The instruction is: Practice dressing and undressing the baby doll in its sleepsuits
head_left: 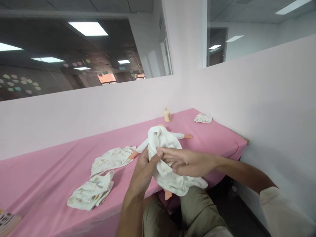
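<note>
A white baby garment [172, 181] with a small print hangs bunched between my hands, over the front of the pink-covered table. My left hand [144, 171] grips its left side, thumb on top. My right hand [191, 162] is closed on the cloth near its middle, fingertips meeting my left thumb; some of its fingers are hidden in the folds. Behind the garment lies a baby doll with white sleeves [142, 146], arms spread wide. One doll hand [188, 136] shows at right and a foot [168, 195] below the cloth. The doll's head and body are mostly covered.
The pink cloth [61, 168] covers the table against the wall. Printed cloth pieces [111, 160] and a folded garment [91, 192] lie at left. A cream pump bottle [167, 115] stands at the back, with another folded cloth [203, 118] at right.
</note>
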Action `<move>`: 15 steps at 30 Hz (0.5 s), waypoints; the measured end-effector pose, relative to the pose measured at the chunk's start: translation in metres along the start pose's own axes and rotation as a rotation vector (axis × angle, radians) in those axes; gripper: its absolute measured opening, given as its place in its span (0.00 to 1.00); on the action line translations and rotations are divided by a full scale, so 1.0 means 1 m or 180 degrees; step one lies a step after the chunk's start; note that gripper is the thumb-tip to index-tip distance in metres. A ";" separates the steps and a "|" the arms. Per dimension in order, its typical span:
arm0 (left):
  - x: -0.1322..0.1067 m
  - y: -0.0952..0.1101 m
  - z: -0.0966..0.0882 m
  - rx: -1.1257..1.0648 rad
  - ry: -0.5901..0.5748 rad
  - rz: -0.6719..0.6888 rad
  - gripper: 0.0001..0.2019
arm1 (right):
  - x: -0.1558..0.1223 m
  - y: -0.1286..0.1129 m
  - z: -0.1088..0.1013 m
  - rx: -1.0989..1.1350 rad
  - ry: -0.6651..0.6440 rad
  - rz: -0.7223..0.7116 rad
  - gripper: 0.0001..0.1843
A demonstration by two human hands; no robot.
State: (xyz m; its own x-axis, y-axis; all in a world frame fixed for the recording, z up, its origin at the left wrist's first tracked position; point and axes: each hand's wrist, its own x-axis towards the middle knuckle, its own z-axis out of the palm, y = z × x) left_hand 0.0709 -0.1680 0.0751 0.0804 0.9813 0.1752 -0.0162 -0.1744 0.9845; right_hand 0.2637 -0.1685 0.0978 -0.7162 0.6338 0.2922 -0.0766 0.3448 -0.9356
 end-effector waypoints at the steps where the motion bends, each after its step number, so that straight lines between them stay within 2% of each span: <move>1: 0.000 0.001 -0.002 0.0040 -0.0017 -0.0014 0.25 | -0.002 0.000 0.000 -0.0032 -0.0305 0.0068 0.41; 3: 0.000 0.002 -0.006 0.0150 -0.0043 0.0022 0.19 | -0.004 0.000 0.000 -0.0175 -0.0624 0.0146 0.42; 5: 0.000 0.002 -0.008 0.0355 0.0057 0.0164 0.14 | -0.005 0.000 0.001 -0.0691 -0.0528 -0.0001 0.37; 7: 0.001 0.002 -0.009 0.0537 0.0220 0.0272 0.09 | -0.005 0.001 0.002 -0.1497 0.0025 -0.0328 0.27; 9: 0.001 0.002 -0.008 0.0481 0.0260 0.0265 0.08 | -0.002 0.003 0.002 -0.2144 0.0969 -0.0573 0.19; 11: 0.001 0.003 -0.004 0.0184 0.0189 0.0257 0.10 | 0.002 0.008 -0.001 -0.2311 0.1687 -0.0552 0.22; 12: 0.001 0.004 -0.002 0.0031 0.0159 0.0268 0.12 | 0.004 0.010 -0.004 -0.2239 0.1766 -0.0451 0.24; 13: 0.001 0.005 -0.001 -0.0078 0.0136 0.0278 0.15 | 0.006 0.012 -0.006 -0.2115 0.1660 -0.0320 0.23; 15: 0.002 0.006 0.002 -0.0111 0.0106 0.0293 0.19 | 0.008 0.015 -0.012 -0.1796 0.1243 -0.0088 0.14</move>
State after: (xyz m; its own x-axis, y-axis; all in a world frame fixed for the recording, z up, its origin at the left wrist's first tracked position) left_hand 0.0726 -0.1670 0.0811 0.0437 0.9635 0.2641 -0.0567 -0.2616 0.9635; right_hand 0.2652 -0.1501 0.0886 -0.4084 0.7863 0.4636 0.3578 0.6051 -0.7112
